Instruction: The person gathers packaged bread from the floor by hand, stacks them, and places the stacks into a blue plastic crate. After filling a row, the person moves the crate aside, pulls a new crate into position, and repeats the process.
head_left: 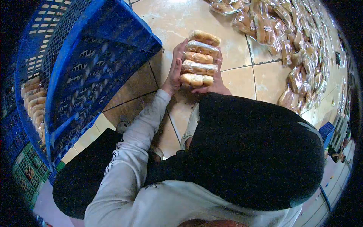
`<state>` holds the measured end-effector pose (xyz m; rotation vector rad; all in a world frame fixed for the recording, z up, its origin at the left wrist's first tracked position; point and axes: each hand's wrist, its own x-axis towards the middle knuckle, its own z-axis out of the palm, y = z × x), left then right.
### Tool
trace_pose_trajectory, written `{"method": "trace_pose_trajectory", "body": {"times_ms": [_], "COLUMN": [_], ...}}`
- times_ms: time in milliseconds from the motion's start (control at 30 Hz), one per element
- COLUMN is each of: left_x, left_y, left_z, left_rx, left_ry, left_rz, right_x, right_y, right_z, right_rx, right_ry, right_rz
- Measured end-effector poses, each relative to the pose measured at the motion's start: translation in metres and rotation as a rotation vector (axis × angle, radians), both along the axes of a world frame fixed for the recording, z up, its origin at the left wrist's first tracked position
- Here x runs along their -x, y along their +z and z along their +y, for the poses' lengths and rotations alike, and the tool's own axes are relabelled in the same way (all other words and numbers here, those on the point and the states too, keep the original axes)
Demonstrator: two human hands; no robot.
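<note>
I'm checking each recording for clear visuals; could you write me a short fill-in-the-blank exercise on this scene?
1. The left hand and right hand hold the bread rolls from opposite ____.
2. Of the two hands, the ____ one is nearer the large crate.
3. The large crate is coloured ____.
4. The trousers are coloured ____.

Missing words: sides; left; blue; black.

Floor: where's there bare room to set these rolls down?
Bare floor shows between the right hand and the bagged bread, and beyond the held rolls, between the blue crate and that bread. A shadowed patch lies between crate and left sleeve. Crowded: far right with bread, left with the crate.
</note>
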<state>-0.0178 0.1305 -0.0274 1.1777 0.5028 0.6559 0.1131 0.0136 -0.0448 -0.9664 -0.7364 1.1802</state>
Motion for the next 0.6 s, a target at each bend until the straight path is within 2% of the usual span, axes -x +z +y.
{"method": "trace_pose_trajectory", "body": {"times_ms": [167,233,467,600], "left_x": [0.000,0.002,0.025,0.028], "left_y": [-0.020,-0.008,0.011,0.001], "left_z": [0.004,0.001,0.001,-0.003], "left_rx": [-0.169,-0.122,-0.084,-0.112], "left_ry": [0.022,-0.029,-0.135,-0.187], "left_rz": [-0.013,-0.099,0.103,0.125], "right_x": [-0.005,-0.007,-0.014,-0.015], "right_y": [0.002,0.005,0.003,0.004], "right_z": [-0.014,-0.019,-0.025,-0.029], "right_rx": [0.028,0.048,0.094,0.117], "right_ry": [0.024,0.035,0.054,0.061], "right_rz": [-0.005,-0.019,-0.052,-0.070]}}
